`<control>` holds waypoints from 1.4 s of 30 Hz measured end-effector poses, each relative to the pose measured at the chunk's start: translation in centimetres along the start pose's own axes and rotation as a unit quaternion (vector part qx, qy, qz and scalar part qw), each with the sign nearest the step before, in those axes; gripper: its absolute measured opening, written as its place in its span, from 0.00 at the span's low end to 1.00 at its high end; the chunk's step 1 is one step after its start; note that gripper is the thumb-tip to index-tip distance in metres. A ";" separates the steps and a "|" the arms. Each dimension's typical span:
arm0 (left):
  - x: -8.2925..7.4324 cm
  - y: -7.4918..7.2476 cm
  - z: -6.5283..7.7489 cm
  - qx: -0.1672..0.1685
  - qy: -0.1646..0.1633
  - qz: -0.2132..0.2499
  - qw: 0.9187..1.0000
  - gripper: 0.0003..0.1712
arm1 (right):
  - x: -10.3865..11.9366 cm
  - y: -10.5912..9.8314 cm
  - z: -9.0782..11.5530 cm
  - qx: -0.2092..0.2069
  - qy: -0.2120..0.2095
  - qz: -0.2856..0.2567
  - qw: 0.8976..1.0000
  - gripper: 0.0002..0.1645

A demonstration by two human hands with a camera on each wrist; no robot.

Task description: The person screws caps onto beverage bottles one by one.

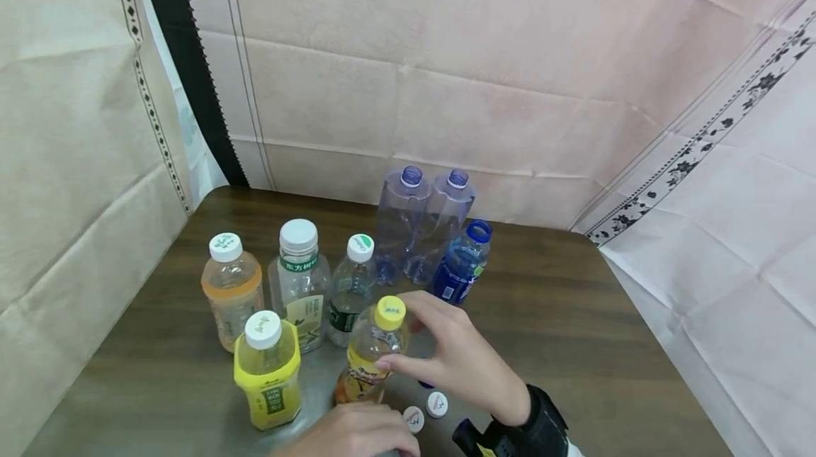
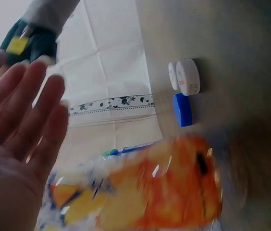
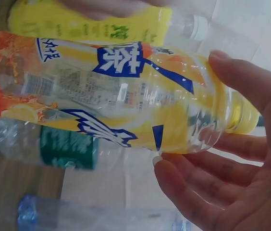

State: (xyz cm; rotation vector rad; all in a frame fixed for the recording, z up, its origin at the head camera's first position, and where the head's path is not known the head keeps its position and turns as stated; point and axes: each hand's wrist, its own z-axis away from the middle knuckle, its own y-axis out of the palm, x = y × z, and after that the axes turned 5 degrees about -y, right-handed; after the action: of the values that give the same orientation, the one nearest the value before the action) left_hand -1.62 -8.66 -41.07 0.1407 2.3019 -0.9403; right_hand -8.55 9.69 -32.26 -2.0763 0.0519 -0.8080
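My right hand (image 1: 455,351) holds a clear plastic tea bottle (image 1: 365,365) by its upper part, thumb on one side and fingers on the other. The bottle has a yellow cap (image 1: 390,312) and an orange-and-yellow label, seen close up in the right wrist view. At the bottom of the head view, my left hand (image 1: 357,432) is near the bottle's base. In the left wrist view its fingers (image 2: 27,103) look extended, with nothing between them. Two white caps (image 1: 413,419) lie on the table by the right hand, next to a blue cap (image 2: 182,109).
Left of the tea bottle stand a yellow-labelled bottle (image 1: 268,372), an orange-banded bottle (image 1: 232,294), a large white-capped bottle (image 1: 299,294) and a green-labelled bottle (image 1: 350,290). Behind are two uncapped bluish bottles (image 1: 401,223) and an uncapped blue bottle (image 1: 460,266). Cloth (image 1: 408,88) hangs behind the table (image 1: 574,343).
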 end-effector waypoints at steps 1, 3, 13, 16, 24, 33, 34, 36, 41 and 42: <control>0.2 0.1 0.0 0.020 0.000 -0.003 1.000 0.10 | 0.1 0.2 -0.5 0.005 -0.001 -0.006 1.000 0.32; 0.5 0.4 0.0 0.034 0.003 -0.010 0.999 0.09 | 0.2 0.5 -1.3 0.016 0.004 -0.016 1.000 0.32; 1.6 0.8 0.2 0.046 0.058 -0.045 0.996 0.06 | -0.2 2.2 -3.1 0.046 -0.021 -0.045 0.998 0.31; 1.8 0.8 0.2 0.053 0.065 -0.045 0.995 0.07 | -0.4 2.5 -3.1 0.049 -0.024 -0.026 0.998 0.34; 2.2 0.8 -0.1 0.037 0.085 -0.081 0.992 0.02 | -2.2 -0.1 -1.4 -0.072 -0.059 0.025 0.995 0.35; 2.4 0.7 -0.1 0.052 0.064 -0.068 0.994 0.06 | -9.9 -5.1 0.7 -0.282 0.129 0.137 0.941 0.29; 2.5 0.8 -0.1 0.051 0.063 -0.067 0.994 0.06 | -10.8 -5.3 0.8 -0.274 0.158 0.135 0.939 0.33; 2.5 0.9 -0.1 0.050 0.060 -0.060 0.995 0.07 | -12.3 -5.3 1.1 -0.239 0.206 0.122 0.941 0.42; 2.5 1.1 -0.1 0.055 0.051 -0.042 0.996 0.08 | -14.5 -4.6 1.4 -0.164 0.268 0.068 0.947 0.56; 2.5 1.1 -0.1 0.058 0.049 -0.040 0.996 0.07 | -14.7 -4.4 1.4 -0.159 0.274 0.057 0.947 0.57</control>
State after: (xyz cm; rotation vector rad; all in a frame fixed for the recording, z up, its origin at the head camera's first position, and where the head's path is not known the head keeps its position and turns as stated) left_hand -3.33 -8.12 -43.17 0.1482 2.3574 -1.1316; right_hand -20.41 18.14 -37.21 -2.0512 0.6373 -1.3520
